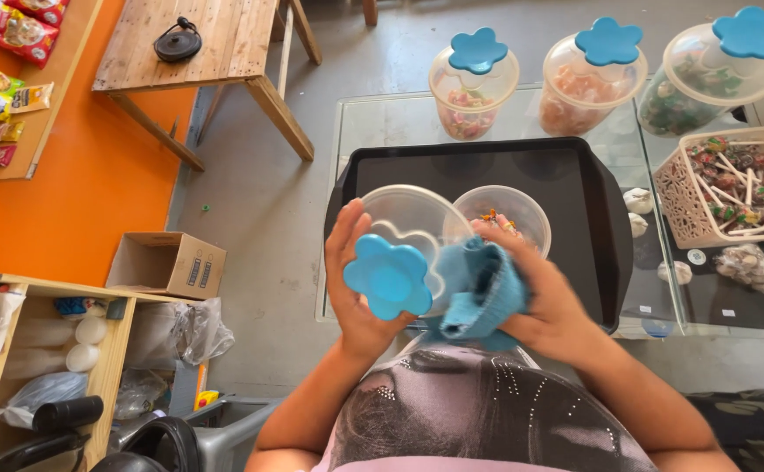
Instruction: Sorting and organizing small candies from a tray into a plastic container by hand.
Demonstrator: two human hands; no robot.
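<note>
Left hand point(357, 288): fingers curled up around the edge of a clear plastic lid with a blue flower-shaped knob point(399, 253), gripping it tilted above the near edge of the black plastic tray point(574, 188). Right hand point(550, 301): fingers closed on a bunched light-blue cloth point(483, 293), which is pressed against the lid's right side. Just behind the hands, an open clear round tub point(509, 214) stands on the tray; a few coloured sweets show inside, mostly hidden by the right hand. The tray rests on a glass worktop point(382, 122). Beyond it, three lidded clear jars: the left point(472, 92) with mixed sweets, the middle point(590, 79) with orange ones, the right point(705, 79) with green ones. A white lattice basket point(675, 197) further right holds lollipops.
</note>
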